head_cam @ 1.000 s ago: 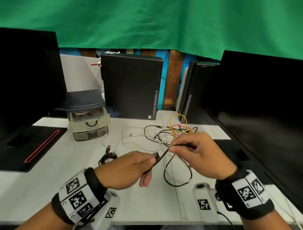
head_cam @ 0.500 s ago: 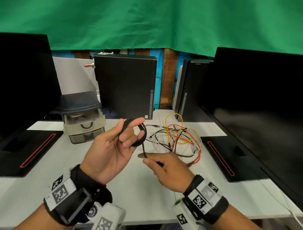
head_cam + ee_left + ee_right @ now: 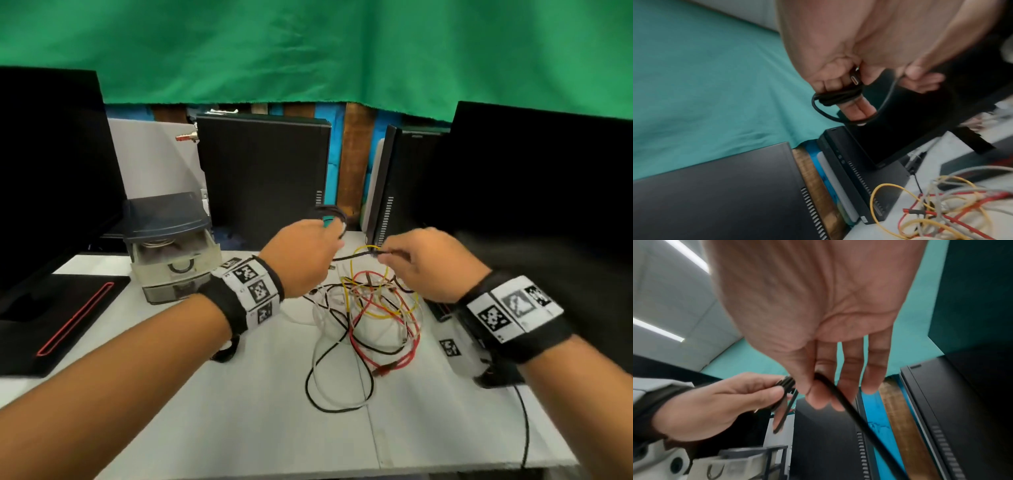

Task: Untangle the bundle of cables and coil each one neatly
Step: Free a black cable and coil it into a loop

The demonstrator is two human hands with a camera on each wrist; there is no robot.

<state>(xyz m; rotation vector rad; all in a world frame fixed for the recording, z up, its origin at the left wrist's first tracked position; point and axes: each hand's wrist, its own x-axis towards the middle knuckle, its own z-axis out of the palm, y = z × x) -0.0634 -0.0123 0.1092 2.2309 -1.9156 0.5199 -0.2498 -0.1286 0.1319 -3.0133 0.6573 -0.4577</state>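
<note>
A black cable coil (image 3: pixel 330 214) is wound round the fingers of my left hand (image 3: pixel 329 233), raised above the table's far side. In the left wrist view the coil (image 3: pixel 838 97) wraps two fingers and its metal connector (image 3: pixel 855 79) sticks out under the thumb. My right hand (image 3: pixel 387 253) pinches the loose stretch of the black cable (image 3: pixel 356 256) between thumb and forefinger, close to the left hand; the right wrist view shows that pinch on the cable (image 3: pixel 830 386). Below both hands lies the tangle (image 3: pixel 376 308) of yellow, red, white and black cables.
The white table (image 3: pixel 239 411) carries a small drawer unit (image 3: pixel 171 253) at the left. A black monitor base with a red line (image 3: pixel 61 322) lies further left. Two black computer cases (image 3: pixel 263 178) (image 3: pixel 394 192) stand behind, with dark monitors (image 3: pixel 548 205) at both sides.
My left hand has turned palm down and lifted the coil further back. The right hand has come up from the table and now pinches the cable's loose stretch beside it.
</note>
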